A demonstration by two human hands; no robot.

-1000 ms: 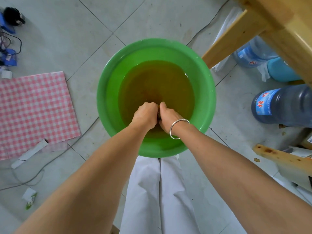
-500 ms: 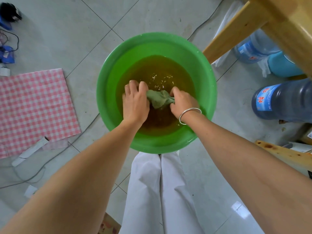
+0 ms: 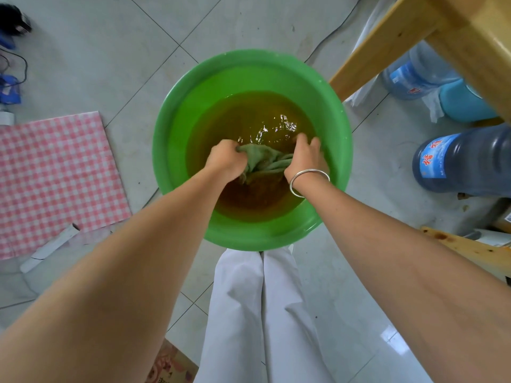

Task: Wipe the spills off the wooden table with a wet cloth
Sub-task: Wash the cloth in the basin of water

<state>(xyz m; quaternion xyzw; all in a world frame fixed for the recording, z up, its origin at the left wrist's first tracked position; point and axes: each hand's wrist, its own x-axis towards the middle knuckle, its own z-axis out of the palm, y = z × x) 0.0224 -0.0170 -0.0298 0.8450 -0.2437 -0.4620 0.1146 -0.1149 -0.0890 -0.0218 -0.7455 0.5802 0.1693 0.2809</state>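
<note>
While both hands, left hand (image 3: 225, 158) and right hand (image 3: 305, 156), clench the cloth (image 3: 261, 161) over the basin (image 3: 336, 106), a seemingly careless wring could splash murky water past its rim.

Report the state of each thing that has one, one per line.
cloth: wet, bunched, held between both hands
basin: upright on floor, part full
water: brown, rippled
left hand: grips cloth
right hand: grips cloth

Table (image 3: 470, 26) cut off; cloth (image 3: 261, 161) partly sunk in murky water (image 3: 249, 117)
</note>
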